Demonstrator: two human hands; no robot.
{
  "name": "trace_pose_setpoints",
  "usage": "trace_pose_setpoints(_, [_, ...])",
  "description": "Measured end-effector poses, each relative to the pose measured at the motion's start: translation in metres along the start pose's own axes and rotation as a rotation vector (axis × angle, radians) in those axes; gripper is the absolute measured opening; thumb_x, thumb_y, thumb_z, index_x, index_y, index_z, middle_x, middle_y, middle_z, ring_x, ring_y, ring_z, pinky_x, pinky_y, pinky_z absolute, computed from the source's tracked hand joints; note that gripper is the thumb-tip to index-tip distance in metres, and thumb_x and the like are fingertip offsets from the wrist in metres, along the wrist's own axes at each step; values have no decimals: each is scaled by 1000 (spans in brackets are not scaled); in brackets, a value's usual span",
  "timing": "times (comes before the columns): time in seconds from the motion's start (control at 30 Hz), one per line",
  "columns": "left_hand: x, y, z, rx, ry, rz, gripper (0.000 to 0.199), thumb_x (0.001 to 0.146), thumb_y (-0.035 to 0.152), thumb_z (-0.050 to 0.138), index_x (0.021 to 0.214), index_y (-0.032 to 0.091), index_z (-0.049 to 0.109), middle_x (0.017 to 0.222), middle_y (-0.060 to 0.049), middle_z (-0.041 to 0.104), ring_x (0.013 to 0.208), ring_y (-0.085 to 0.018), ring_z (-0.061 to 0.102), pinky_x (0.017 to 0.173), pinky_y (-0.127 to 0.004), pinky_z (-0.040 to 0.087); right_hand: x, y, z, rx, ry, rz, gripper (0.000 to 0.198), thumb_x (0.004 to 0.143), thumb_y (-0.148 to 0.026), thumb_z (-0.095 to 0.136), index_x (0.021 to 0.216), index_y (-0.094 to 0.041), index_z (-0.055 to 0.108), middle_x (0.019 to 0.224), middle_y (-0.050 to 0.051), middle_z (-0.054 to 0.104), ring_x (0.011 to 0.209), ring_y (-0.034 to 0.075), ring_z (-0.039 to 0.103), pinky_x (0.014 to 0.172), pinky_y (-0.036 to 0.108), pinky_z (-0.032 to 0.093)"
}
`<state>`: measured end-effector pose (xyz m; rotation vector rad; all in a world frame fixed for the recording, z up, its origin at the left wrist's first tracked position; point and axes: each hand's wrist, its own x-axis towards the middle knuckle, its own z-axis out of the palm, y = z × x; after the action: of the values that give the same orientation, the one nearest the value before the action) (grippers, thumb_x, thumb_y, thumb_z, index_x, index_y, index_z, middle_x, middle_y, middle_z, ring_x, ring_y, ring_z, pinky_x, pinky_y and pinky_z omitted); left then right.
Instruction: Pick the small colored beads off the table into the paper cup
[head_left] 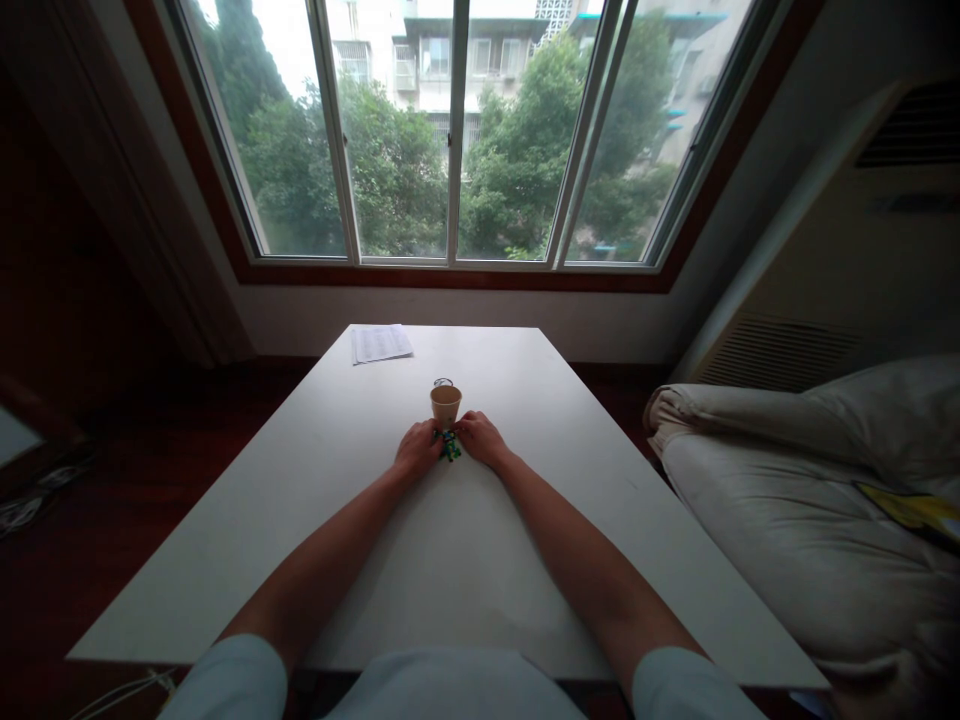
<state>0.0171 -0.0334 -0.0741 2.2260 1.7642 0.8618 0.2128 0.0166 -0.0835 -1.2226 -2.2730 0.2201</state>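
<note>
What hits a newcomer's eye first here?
Probably the bright wide window across the top, with trees outside. Next, likely the brown cup standing mid-table on the white table, with the left hand and right hand at its near side. Between the hands sits a small green and blue cluster, too small to identify.

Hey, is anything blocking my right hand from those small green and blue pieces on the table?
Nothing visible does: the small green and blue pieces lie right beside your right hand. The paper cup stands just beyond them, not between.
</note>
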Motion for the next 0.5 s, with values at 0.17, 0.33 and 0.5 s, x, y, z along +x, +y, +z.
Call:
trace_pose_setpoints(0.17, [0, 3, -2, 2, -36, -20, 25, 89, 22, 52, 110, 21, 65, 103, -9, 69, 101, -24, 62, 85, -33, 46, 1, 5, 4, 26, 9, -15, 28, 93, -16, 57, 107, -28, 79, 104, 6, 69, 104, 20, 58, 91, 28, 44])
trace_pose_setpoints(0.33, [-1, 4, -4, -22, -51, -2, 25, 89, 22, 51, 110, 21, 65, 103, -9, 69, 101, -24, 62, 87, -33, 46, 1, 8, 6, 56, 24, -25, 28, 91, -15, 58, 104, -29, 79, 103, 6, 68, 102, 20, 58, 90, 28, 45])
trace_pose_setpoints(0.5, [0, 2, -4, -40, -55, 20, 26, 88, 20, 51, 110, 22, 65, 104, -8, 70, 102, -24, 62, 89, -34, 47, 1, 10, 8, 59, 30, -36, 29, 90, -13, 59, 103, -28, 79, 103, 5, 68, 103, 20, 58, 91, 29, 45])
